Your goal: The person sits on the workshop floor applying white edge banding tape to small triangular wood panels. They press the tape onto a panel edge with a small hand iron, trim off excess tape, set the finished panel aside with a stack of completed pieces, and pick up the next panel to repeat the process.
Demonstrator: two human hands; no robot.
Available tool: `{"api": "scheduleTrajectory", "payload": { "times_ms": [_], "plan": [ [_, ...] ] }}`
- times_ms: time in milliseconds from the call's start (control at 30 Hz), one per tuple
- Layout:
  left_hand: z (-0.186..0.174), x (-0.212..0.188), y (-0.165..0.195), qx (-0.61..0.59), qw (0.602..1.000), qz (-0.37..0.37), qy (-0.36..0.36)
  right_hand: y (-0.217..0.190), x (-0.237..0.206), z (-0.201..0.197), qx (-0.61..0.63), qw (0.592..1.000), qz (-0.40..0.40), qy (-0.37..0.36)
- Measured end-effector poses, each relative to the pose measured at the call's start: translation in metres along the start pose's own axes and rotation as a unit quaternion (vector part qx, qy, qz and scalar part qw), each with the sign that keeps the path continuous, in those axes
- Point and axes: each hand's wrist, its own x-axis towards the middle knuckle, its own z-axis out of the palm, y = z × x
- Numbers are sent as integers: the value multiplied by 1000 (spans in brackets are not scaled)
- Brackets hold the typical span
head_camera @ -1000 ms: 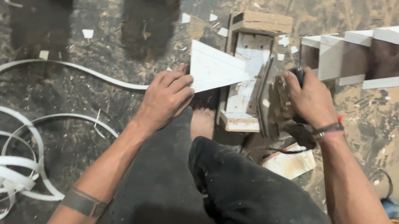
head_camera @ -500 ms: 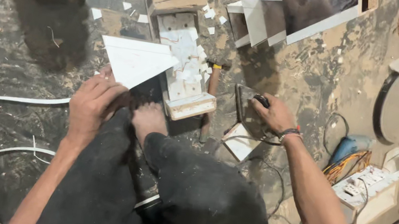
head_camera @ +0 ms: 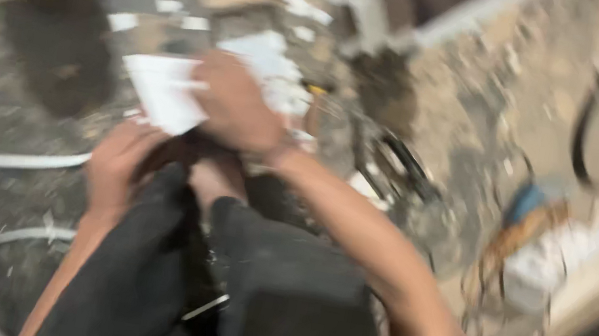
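The view is badly blurred by motion. A white triangular board piece (head_camera: 157, 90) sits in front of my knees, just above the floor. My right hand (head_camera: 237, 104) reaches across and lies over its right side, fingers curled at its edge. My left hand (head_camera: 116, 160) is just below it, fingertips at the piece's lower edge, apparently holding it. My dark-trousered legs (head_camera: 277, 295) and a bare foot (head_camera: 219, 179) lie directly under both hands.
A dark power tool with a cable (head_camera: 398, 165) lies on the dusty floor to the right. White edge-band strips (head_camera: 14, 159) curl at the left. A wooden block with white scraps (head_camera: 276, 66) lies behind the hands, white-edged panels (head_camera: 442, 13) beyond, a blue item (head_camera: 531, 202) at right.
My right hand has left the power tool on the floor and swung left onto the white piece. The camera has swung, blurring the view. My left hand stays at the piece.
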Motion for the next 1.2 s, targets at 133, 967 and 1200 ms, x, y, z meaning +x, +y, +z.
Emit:
{"api": "scheduleTrajectory", "payload": {
  "times_ms": [133, 967, 1200],
  "plan": [
    [12, 0, 2, 18, 999, -28, -4, -33, 55, 48, -173, 984, 52, -14],
    [4, 21, -16, 287, 918, 167, -219, 43, 27, 34, -47, 980, 155, 120],
    [26, 36, -20, 257, 908, 149, -295, 46, 32, 34, 5, 978, 150, 144]
  ]
}}
